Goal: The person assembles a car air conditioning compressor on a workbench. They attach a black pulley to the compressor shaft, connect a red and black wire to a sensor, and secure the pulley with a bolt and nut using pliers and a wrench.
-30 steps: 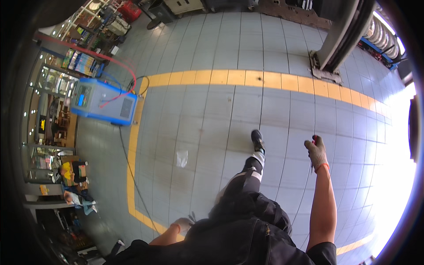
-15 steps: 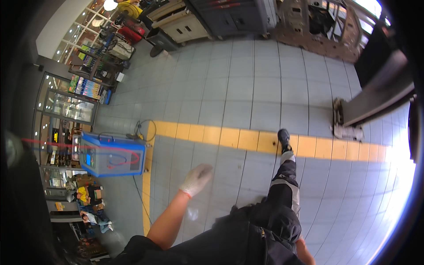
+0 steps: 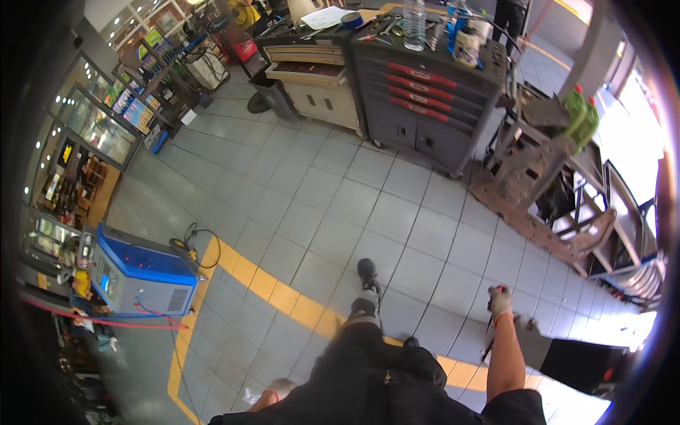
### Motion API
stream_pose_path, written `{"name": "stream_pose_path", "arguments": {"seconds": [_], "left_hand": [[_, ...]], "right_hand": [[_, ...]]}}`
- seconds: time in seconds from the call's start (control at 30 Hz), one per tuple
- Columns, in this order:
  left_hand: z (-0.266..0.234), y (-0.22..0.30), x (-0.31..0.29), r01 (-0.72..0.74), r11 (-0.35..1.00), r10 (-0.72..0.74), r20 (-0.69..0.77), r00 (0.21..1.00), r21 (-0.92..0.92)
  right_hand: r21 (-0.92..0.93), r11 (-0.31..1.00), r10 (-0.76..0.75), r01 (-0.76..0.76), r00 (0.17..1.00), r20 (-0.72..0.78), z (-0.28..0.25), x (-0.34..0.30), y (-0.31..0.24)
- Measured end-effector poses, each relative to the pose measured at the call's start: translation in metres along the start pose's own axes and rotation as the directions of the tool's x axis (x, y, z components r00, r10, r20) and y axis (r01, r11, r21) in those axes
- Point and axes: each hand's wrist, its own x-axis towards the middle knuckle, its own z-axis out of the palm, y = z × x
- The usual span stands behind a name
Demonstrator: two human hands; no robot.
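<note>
My right hand [image 3: 501, 301], in a pale work glove with an orange-red cuff, is held out at the lower right, over the tiled floor. Its fingers are closed round a small dark tool with a touch of red [image 3: 500, 288]; its exact kind is too small to tell. My left hand [image 3: 282, 387], also in a pale glove, shows only in part at the lower edge beside my dark clothes. Its fingers are hidden.
Ahead stand a dark tool cabinet [image 3: 425, 99] with red-trimmed drawers and a beige cabinet [image 3: 322, 95]. A rusty metal frame [image 3: 524, 205] is to the right, near a grey lift post [image 3: 567, 358]. At left stands a blue-grey wheeled machine [image 3: 145, 273]. A yellow line [image 3: 283, 297] crosses the floor.
My view has turned and risen toward the cabinets, and I have stepped forward. My left hand has dropped back beside my body; my right hand has come into view, closed round the tool.
</note>
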Motion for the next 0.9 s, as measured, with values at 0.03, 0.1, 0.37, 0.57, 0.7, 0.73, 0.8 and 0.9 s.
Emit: {"name": "stream_pose_path", "arguments": {"seconds": [0.03, 0.1, 0.37, 0.57, 0.7, 0.73, 0.8, 0.9], "left_hand": [[-0.026, 0.011, 0.020, -0.007, 1.000, 0.007, 0.004, 1.000, -0.008], [-0.084, 0.028, 0.069, -0.055, 0.998, 0.054, -0.022, 0.998, -0.031], [-0.372, 0.218, 0.234, -0.226, 0.968, 0.251, -0.430, 0.867, 0.109], [-0.635, 0.443, 0.256, -0.402, 0.906, 0.282, -0.520, 0.806, -0.132], [-0.743, 0.558, 0.275, -0.486, 0.853, 0.394, -0.378, 0.838, -0.187], [-0.770, 0.583, 0.285, -0.543, 0.838, 0.485, -0.378, 0.789, -0.059], [-0.812, 0.627, 0.303, -0.610, 0.788, 0.579, -0.444, 0.684, 0.088], [-0.888, 0.685, 0.334, -0.584, 0.799, 0.558, -0.536, 0.633, 0.141]], "right_hand": [[0.038, 0.999, -0.018, 0.018, 1.000, -0.007, 0.020, 0.023, -0.057], [0.023, 0.994, -0.106, 0.106, 0.994, -0.003, 0.072, 0.054, -0.149], [-0.593, 0.728, -0.183, 0.345, 0.931, 0.316, 0.301, 0.076, -0.297], [-0.681, 0.721, 0.162, 0.129, 0.924, 0.346, 0.390, 0.136, -0.380], [-0.772, 0.557, 0.070, 0.306, 0.909, 0.411, 0.431, 0.174, -0.486], [-0.757, 0.586, 0.022, 0.290, 0.928, 0.372, 0.442, 0.175, -0.528], [-0.579, 0.707, -0.205, 0.406, 0.901, 0.382, 0.462, 0.171, -0.629], [-0.413, 0.739, -0.479, 0.532, 0.846, 0.232, 0.492, 0.162, -0.780]]}}
